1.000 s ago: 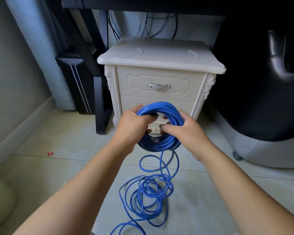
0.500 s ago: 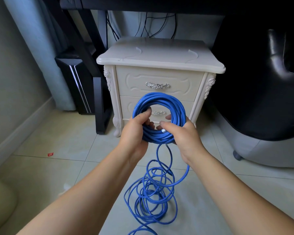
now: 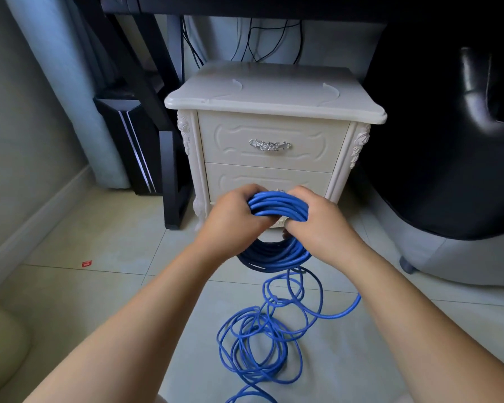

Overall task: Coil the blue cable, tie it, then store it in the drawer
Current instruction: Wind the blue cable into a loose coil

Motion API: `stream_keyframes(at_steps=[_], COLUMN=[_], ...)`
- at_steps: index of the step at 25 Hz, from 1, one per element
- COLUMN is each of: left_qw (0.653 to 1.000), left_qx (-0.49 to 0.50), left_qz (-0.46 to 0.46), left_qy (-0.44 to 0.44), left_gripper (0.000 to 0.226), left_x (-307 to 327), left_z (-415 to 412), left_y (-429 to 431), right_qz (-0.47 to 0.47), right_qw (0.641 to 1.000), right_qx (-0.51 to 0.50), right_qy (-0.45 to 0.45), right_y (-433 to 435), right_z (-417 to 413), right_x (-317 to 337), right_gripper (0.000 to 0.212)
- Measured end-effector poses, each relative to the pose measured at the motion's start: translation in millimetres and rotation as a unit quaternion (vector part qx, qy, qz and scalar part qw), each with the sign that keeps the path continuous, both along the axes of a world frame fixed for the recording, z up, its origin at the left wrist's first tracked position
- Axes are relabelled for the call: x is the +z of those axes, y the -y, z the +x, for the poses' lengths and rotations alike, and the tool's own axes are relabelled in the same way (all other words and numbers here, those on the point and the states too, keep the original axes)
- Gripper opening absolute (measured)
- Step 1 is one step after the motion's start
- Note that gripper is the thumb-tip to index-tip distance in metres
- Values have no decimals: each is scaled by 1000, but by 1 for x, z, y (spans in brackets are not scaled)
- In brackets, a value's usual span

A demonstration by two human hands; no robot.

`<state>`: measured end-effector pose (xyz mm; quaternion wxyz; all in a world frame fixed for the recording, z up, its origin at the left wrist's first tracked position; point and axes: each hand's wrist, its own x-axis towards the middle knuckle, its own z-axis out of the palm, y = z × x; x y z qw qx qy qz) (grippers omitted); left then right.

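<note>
Floor: pale glossy tiles with thin dark joints; a small red scrap lies on them at left.
Wall: plain greyish wall at left, with a light baseboard.
Curtain: pale blue curtain hanging to the floor in the corner.
Nightstand: cream nightstand with carved corners; its upper drawer is closed and has a silver handle.
Desk: black desk leg just left of the nightstand; black wires hang behind.
Computer: black tower beside the curtain.
Chair: black leather chair at right.
Light: soft, even daylight.

lower drawer handle mostly hidden, blue cable cut by bottom edge
</note>
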<state>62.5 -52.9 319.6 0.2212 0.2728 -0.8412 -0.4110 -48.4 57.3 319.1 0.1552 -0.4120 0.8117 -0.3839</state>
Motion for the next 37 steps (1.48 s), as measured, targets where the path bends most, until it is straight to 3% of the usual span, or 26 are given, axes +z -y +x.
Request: stream_keyframes(at_steps=[3,7,9,12,15,18,20,22,25,29,31,34,37], left_qw=[992,939,906,875,877,892,909,928,966,969,947,872,796], left_qx=[47,117,153,174,85,-44,-106,-144,-126,-70,-16,2,-20], left_qz=[98,279,342,394,433,428,395,343,212,235,319,476,582], left_qy=[-70,-164,-198,-220,-190,-136,-76,7,82,28,-33,-113,-166], left_gripper=[6,13,17,10,10,21,38,38,16,12,14,19,21], left_x=[0,0,-2,-6,-5,-2,-6,-14,-29,-30,-25,-14,-5], left_z=[-6,-8,-9,-10,-9,-5,-2,0,-4,-11,-12,-9,-3], left_y=[-1,-4,-2,-3,-6,-2,2,1,-3,-7,-4,7,16], right_qz=[-106,-167,-164,-148,-172,-224,-242,-262,-292,-367,-388,-359,-257], right_qw=[987,932,922,935,929,862,814,773,744,718,739,830,921], right_qx=[-36,-52,-52,-56,-126,-193,-212,-217,-232,-209,-199,-219,-241], right_qy=[118,317,346,317,304,411,484,534,554,553,514,367,169], right_y=[0,0,1,5,9,9,7,4,-1,-2,-4,-11,-16], right_z=[2,5,6,9,7,-5,-13,-20,-28,-26,-25,-27,-23], right_x=[5,6,1,-5,-8,-5,-1,1,2,3,4,1,-3], right_gripper=[24,22,26,28,12,14,16,19,19,15,15,21,18])
